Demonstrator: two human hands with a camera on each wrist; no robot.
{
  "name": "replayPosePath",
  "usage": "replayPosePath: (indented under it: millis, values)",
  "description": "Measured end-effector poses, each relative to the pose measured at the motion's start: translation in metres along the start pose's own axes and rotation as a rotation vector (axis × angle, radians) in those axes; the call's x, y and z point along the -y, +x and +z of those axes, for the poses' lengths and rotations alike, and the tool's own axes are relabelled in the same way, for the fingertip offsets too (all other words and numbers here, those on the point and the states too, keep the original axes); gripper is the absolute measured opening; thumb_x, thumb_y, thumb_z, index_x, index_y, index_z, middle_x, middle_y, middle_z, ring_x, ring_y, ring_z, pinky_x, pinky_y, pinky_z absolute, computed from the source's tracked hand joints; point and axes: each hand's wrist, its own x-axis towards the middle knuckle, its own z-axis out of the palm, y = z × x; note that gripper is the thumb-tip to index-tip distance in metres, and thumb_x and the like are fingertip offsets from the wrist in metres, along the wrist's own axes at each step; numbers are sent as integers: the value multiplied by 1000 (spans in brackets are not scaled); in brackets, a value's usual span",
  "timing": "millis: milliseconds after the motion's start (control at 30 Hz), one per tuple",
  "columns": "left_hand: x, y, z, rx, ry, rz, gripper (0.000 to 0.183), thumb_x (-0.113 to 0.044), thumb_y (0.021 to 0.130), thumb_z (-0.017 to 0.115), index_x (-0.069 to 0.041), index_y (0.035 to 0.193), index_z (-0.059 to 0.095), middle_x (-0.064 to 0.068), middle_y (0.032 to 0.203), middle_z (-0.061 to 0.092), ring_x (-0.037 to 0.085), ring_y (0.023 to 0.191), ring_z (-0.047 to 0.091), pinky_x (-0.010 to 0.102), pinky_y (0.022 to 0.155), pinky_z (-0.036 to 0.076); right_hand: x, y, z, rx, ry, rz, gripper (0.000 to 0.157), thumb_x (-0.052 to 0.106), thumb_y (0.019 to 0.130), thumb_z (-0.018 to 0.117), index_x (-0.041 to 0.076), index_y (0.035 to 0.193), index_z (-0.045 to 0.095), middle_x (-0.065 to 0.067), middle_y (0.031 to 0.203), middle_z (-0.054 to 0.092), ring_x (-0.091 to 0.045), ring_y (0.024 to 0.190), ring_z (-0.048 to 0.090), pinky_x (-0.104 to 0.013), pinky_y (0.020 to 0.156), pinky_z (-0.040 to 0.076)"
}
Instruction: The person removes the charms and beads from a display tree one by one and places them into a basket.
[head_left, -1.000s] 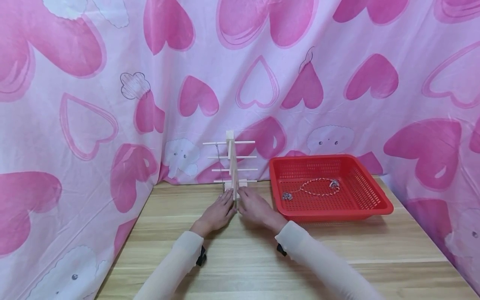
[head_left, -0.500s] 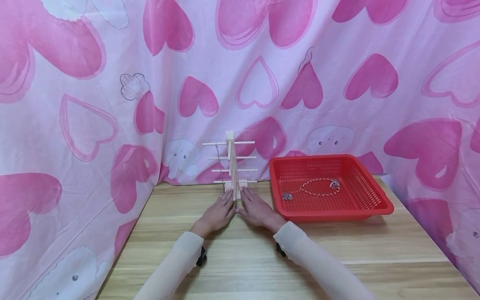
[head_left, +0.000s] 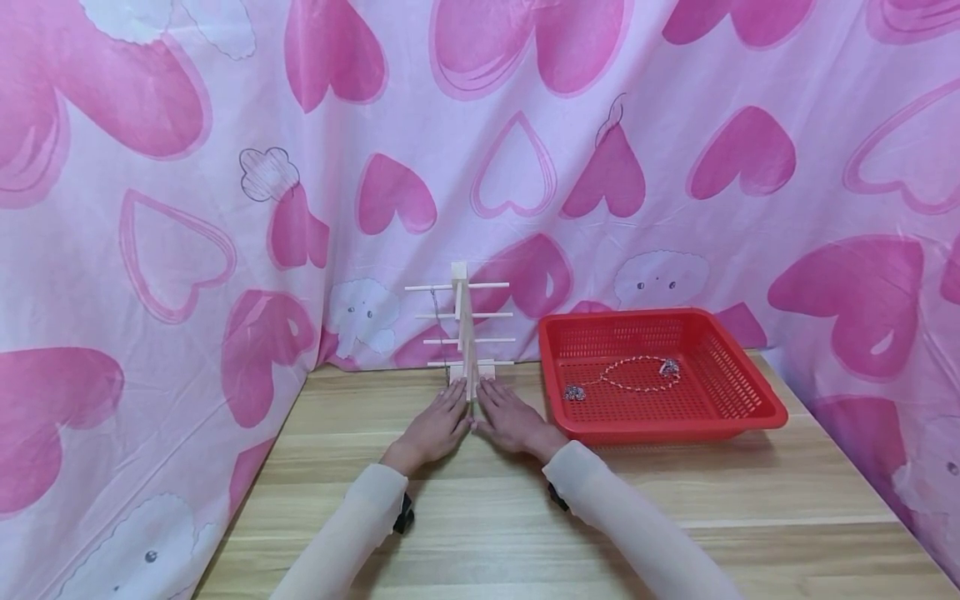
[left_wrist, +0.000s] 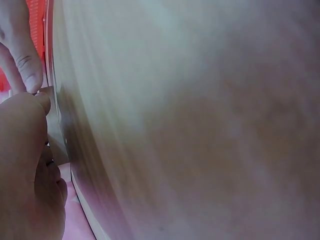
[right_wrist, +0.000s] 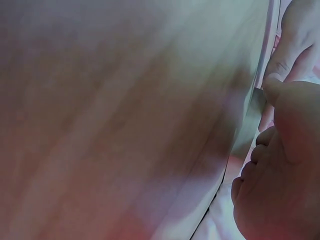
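Left hand (head_left: 431,425) and right hand (head_left: 513,421): both unclenched, fingers stretched forward and laid flat, nothing grasped. Pale sleeves (head_left: 345,525) reach to the wrists, a dark device (head_left: 403,514) under each cuff. Thumb tips come together in front of the rack, touching or nearly so; wrist views too blurred to settle it. Wood-grain tabletop (head_left: 480,542) beneath. Fingertips rest on the front of a pale wooden base (head_left: 487,373), left hand on one side of the middle, right hand on the other. From this base stands the wooden rack (head_left: 467,329), upright, at the far part of the table, thin pegs (head_left: 491,285) jutting to either side in four levels. A fine dark chain (head_left: 437,304) hangs from the top peg, left side. To the right of the rack, apart from it, a red basket (head_left: 660,430); lying inside, a beaded necklace (head_left: 640,389) in a loop, silvery clusters (head_left: 574,392) at its two ends. Behind everything, pink cloth (head_left: 517,75) patterned with hearts.
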Motion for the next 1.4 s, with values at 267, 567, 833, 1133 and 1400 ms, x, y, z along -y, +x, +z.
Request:
replayPosePath:
  millis: [267, 567, 833, 1133, 1400]
  values:
    - [1, 1, 1, 6, -11, -9, 66, -32, 116, 39, 6, 167, 20, 23, 177, 15, 39, 166, 17, 55, 135, 22, 0, 0, 0, 19, -15, -10, 76, 43, 113, 48, -5, 167, 24, -23, 177, 19, -39, 166, 17, -49, 137, 18]
    - [1, 2, -9, 3, -125, -37, 62, -34, 116, 39, 1, 166, 28, 20, 176, 21, 39, 164, 23, 54, 135, 23, 3, -1, -5, 29, 19, -12, 75, 39, 112, 51, -7, 166, 24, -24, 176, 19, -42, 165, 17, -51, 137, 18]
    - [2, 7, -34, -193, -179, -61, 30, -21, 111, 54, -5, 129, 72, 12, 115, 77, 26, 101, 75, 44, 93, 64, 5, -2, -10, 57, 30, 8, 76, 42, 112, 50, -5, 167, 24, -22, 177, 19, -40, 166, 17, -48, 137, 20]
    - [1, 20, -83, -519, -212, -70, 8, -10, 102, 66, -7, 94, 69, 2, 78, 69, 11, 64, 59, 24, 56, 53, 6, -1, -11, 67, 75, 21, 77, 42, 112, 52, -1, 168, 23, -20, 178, 17, -37, 167, 15, -49, 137, 18]
    - [-2, 26, -116, -740, -193, -76, 11, -9, 102, 65, -1, 97, 72, 9, 73, 70, 20, 61, 60, 35, 54, 51, 5, -2, -11, 69, 63, 26, 77, 42, 112, 52, -1, 168, 23, -19, 178, 17, -36, 167, 15, -47, 137, 18]
